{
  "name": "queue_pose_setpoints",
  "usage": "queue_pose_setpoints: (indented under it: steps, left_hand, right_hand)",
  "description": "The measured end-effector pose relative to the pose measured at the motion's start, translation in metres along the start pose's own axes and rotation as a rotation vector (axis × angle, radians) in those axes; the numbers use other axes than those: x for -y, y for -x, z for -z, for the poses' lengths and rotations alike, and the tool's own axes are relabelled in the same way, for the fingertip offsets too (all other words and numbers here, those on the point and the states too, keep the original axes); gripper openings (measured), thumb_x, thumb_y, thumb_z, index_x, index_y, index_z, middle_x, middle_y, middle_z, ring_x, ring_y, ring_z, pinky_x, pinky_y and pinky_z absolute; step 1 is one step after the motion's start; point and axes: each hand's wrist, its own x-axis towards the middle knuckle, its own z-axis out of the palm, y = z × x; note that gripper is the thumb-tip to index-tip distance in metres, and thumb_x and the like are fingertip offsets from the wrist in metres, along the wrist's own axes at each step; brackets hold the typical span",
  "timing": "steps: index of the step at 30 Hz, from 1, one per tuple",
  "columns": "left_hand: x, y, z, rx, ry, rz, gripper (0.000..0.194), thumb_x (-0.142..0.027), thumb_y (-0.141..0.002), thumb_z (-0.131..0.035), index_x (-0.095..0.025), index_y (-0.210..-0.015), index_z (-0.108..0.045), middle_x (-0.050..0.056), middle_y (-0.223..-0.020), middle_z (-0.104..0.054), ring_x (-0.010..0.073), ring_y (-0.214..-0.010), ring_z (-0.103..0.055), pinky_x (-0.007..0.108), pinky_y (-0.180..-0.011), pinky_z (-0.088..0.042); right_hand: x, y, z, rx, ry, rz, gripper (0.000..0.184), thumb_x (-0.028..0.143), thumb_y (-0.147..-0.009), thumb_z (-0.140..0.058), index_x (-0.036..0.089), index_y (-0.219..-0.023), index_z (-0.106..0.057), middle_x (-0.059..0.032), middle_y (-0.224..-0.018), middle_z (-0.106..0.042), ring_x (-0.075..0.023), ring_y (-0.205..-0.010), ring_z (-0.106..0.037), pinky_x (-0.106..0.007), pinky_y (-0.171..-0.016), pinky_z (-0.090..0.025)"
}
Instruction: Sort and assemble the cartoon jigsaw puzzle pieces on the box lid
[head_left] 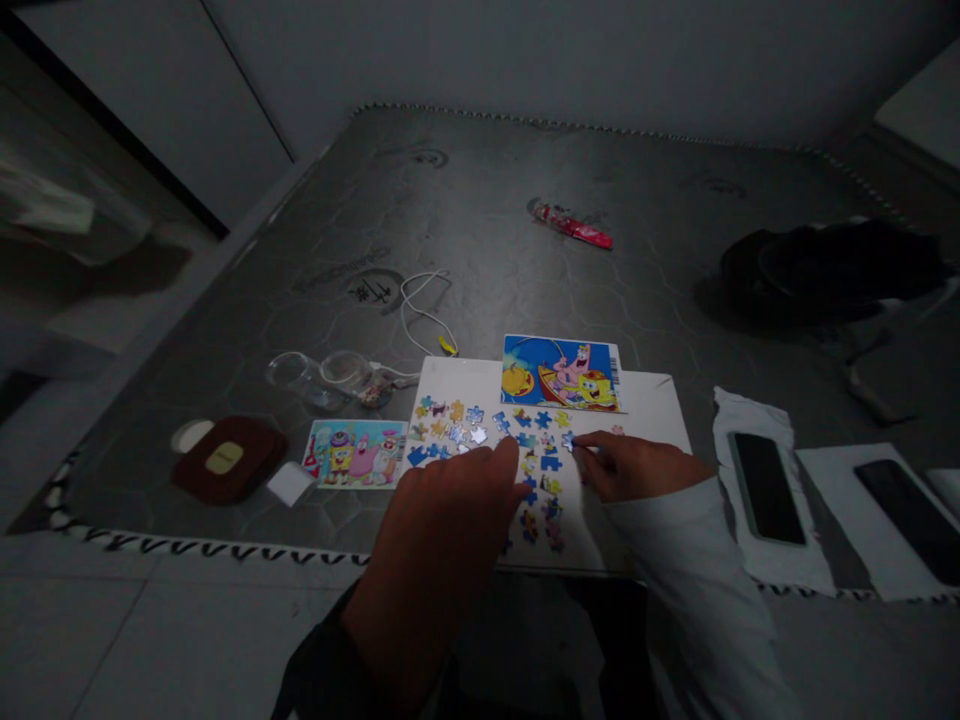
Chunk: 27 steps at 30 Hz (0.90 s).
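Observation:
My right hand (641, 467) comes in over a white board (645, 400), with thumb and fingertips pinched on a small blue jigsaw piece (568, 441). My left hand (457, 505) is over the board's left half with its fingers curled in; what they hold, if anything, is hidden below the hand. Rows of loose jigsaw pieces (551, 463) lie between the two hands, mostly blue and yellow. More pieces (457, 411) show just beyond my left hand, which covers part of that group. A blue cartoon picture card (559, 372) rests across the board's far edge.
Left of the board lie a second cartoon card (356, 455), clear plastic cups (300, 380), a white cord (405, 300) and a brown case (229, 460). A red wrapper (574, 226) sits farther back. Phones (766, 488) are on the right, near a dark bag (817, 270).

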Motion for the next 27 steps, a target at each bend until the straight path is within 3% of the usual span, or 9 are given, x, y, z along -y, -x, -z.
queue_pose_setpoints:
  steps: [9, 13, 16, 20, 27]
  left_hand:
    - [0.001, 0.001, 0.001, 0.01, 0.003, 0.0, 0.016, -0.035, -0.103, -0.051, -0.025, -0.105, -0.064, 0.004, -0.088, -0.077, 0.0262, -0.079, -0.076, 0.031, -0.056, -0.038]
    - [0.0, 0.0, -0.002, -0.008, 0.003, -0.012, 0.015, -0.034, -0.104, -0.051, -0.026, -0.105, -0.064, 0.004, -0.09, -0.078, 0.0267, -0.078, -0.076, 0.032, -0.056, -0.039]
    - [0.0, 0.001, -0.003, -0.023, -0.001, -0.017, 0.014, -0.034, -0.103, -0.053, -0.026, -0.105, -0.064, 0.004, -0.091, -0.078, 0.0262, -0.078, -0.076, 0.031, -0.056, -0.04]
    - [-0.001, 0.001, -0.001, 0.018, 0.003, -0.002, 0.015, -0.036, -0.103, -0.054, -0.026, -0.106, -0.064, 0.004, -0.091, -0.078, 0.0252, -0.079, -0.076, 0.03, -0.056, -0.039]
    - [-0.006, -0.002, 0.007, 0.105, 0.014, 0.039, 0.016, -0.036, -0.103, -0.054, -0.026, -0.11, -0.064, 0.005, -0.095, -0.078, 0.0269, -0.085, -0.076, 0.031, -0.061, -0.043]
  right_hand:
    - [0.001, 0.004, 0.013, 0.093, 0.061, -0.013, 0.041, 0.055, -0.102, -0.044, 0.048, -0.134, -0.068, -0.0039, -0.111, -0.08, -0.0302, -0.092, -0.076, -0.042, -0.071, -0.055]
    - [0.007, 0.003, 0.02, 0.189, 0.092, -0.02, 0.042, 0.055, -0.103, -0.041, 0.051, -0.138, -0.063, -0.0032, -0.112, -0.08, -0.0293, -0.095, -0.076, -0.039, -0.07, -0.053]
    - [0.005, 0.005, 0.018, 0.148, 0.073, -0.009, 0.041, 0.052, -0.103, -0.043, 0.05, -0.137, -0.065, -0.0025, -0.111, -0.08, -0.0273, -0.092, -0.076, -0.035, -0.065, -0.048]
    - [-0.009, 0.008, 0.008, 0.029, 0.015, -0.02, 0.035, 0.054, -0.095, -0.056, 0.04, -0.123, -0.072, -0.0011, -0.089, -0.08, -0.0225, -0.073, -0.072, -0.03, -0.058, -0.038]
    - [-0.024, 0.0, -0.006, 0.15, -0.002, -0.062, 0.022, 0.055, -0.087, -0.068, 0.035, -0.096, -0.075, 0.0012, -0.082, -0.077, -0.0189, -0.072, -0.069, -0.027, -0.06, -0.034]
